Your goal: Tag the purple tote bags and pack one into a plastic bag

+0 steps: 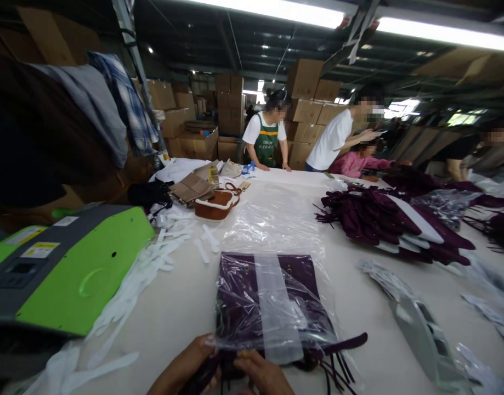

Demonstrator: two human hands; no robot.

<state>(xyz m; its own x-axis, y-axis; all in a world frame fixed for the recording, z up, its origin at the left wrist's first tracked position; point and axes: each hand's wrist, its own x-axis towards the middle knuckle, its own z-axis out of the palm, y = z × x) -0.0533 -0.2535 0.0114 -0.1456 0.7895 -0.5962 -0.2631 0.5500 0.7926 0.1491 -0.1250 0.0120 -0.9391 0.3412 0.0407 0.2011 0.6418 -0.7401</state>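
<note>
A dark purple bag (239, 285) lies flat on the table inside a clear plastic sleeve (276, 219), with a white strip (274, 307) across its middle. My left hand (190, 365) is closed at the bag's near left corner, gripping the sleeve edge and a purple strap. Just right of it, my right hand (264, 373) pinches the near edge of the bag and sleeve. Purple tassels and a strap end (346, 344) stick out at the near right.
A green and grey machine (87, 269) stands left beside white strips (132, 285). Purple bags (371, 219) are piled at the right, near a grey dispenser (428, 340). A brown bag (214, 206) lies farther back. Several people stand or lean beyond the table (342, 291).
</note>
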